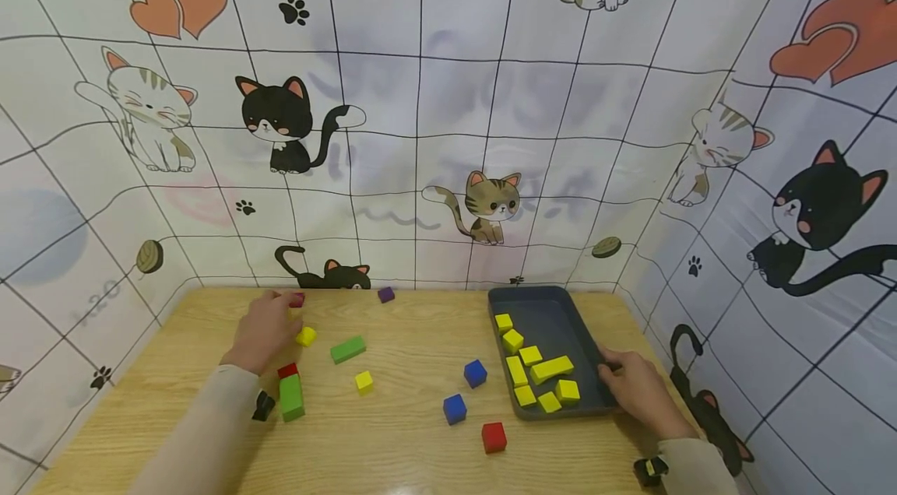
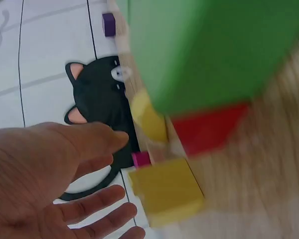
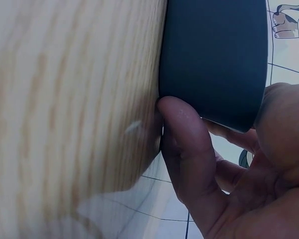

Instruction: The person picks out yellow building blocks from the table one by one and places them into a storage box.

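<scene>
Right hand point(image 1: 645, 392) grips one tray point(image 1: 543, 316), eight yellow blocks point(image 1: 551, 369) aboard, two blue blocks point(image 1: 475, 373) outside; left hand point(image 1: 262, 330) spread near one pink block point(image 2: 142, 159)!

From here, the left fingers point(image 1: 280, 300) partly hide a probably magenta block point(image 1: 298, 300); up close, a green cuboid point(image 2: 214, 55) blurs, cropped above.

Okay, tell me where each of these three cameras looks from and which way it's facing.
Head: worn on the head, facing forward and down over the table and cat-print wall; the left hand, right hand and sleeves show.
Left wrist: worn on that wrist, facing along the left hand's fingers towards the wall; a green block looms close.
Right wrist: worn on that wrist, facing the tray close up; the right hand shows, gripping it.
Head and left wrist share the purple block.
</scene>
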{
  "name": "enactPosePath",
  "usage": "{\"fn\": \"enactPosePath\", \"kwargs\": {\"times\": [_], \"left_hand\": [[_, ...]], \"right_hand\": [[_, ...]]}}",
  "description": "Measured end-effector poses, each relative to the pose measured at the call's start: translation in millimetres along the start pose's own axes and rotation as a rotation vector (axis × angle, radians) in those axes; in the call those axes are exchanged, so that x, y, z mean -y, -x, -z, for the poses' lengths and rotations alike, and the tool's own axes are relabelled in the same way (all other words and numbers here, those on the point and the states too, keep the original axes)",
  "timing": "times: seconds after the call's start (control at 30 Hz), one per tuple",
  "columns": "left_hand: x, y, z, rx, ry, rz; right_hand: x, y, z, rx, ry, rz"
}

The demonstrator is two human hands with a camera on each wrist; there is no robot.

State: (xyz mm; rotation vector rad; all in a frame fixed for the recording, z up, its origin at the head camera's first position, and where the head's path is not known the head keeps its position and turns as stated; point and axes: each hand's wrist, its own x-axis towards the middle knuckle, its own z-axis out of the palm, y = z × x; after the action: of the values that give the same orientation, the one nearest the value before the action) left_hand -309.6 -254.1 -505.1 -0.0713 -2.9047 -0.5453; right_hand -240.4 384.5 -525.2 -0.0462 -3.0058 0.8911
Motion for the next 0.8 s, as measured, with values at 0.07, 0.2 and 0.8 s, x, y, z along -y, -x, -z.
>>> {"fn": "enactPosePath", "kwargs": {"times": [0.07, 0.2, 0.8], "left_hand": [[7.0, 1.8, 1.1, -0.002, 0.004, 0.008], [16.1, 4.7, 3.8, -0.013, 0.032, -0.009], [27.3, -4.6, -5.1, -0.029, 0.116, -0.008]], "right_hand": [[0, 1, 0, 0.006, -0.013, -0.010], [-1, 1, 0, 0.003, -0.018, -0.007], [2, 0, 0, 0.002, -0.021, 0.004]]}}
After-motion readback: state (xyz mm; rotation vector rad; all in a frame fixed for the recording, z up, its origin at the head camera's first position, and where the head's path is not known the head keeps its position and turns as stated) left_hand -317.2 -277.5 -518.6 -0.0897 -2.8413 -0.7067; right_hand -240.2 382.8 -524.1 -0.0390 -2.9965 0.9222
